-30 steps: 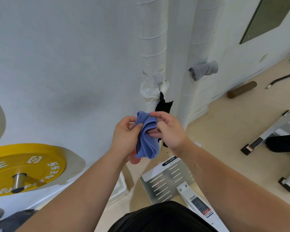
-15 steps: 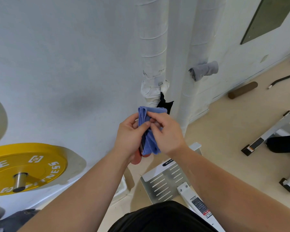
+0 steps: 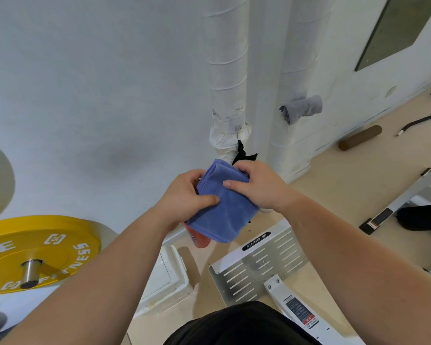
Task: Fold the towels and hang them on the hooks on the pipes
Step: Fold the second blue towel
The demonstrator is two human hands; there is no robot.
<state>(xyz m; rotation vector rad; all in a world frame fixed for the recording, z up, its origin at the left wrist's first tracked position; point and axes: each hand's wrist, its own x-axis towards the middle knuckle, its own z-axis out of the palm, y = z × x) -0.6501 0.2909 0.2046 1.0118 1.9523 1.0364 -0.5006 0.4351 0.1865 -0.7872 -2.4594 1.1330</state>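
Observation:
A blue towel (image 3: 224,210), folded into a flat pad, is held between both hands in front of the white wrapped pipes. My left hand (image 3: 187,197) grips its left edge with the thumb on top. My right hand (image 3: 256,188) pinches its upper right corner. Something red-orange (image 3: 198,239) pokes out under the towel below my left hand. A grey towel (image 3: 301,110) hangs on the right pipe (image 3: 296,61). A black cloth (image 3: 243,155) hangs at the foot of the left pipe (image 3: 228,70), just behind the blue towel. The hooks are hidden.
A yellow weight plate (image 3: 35,250) on a steel bar sits low at the left. A white metal machine base (image 3: 259,265) lies on the beige floor below my hands. A brown roller (image 3: 360,138) and a bench frame (image 3: 406,195) are to the right.
The blue towel went from a bunched roll to a flat folded pad. Both hands rose slightly toward the pipes and spread to the towel's edges.

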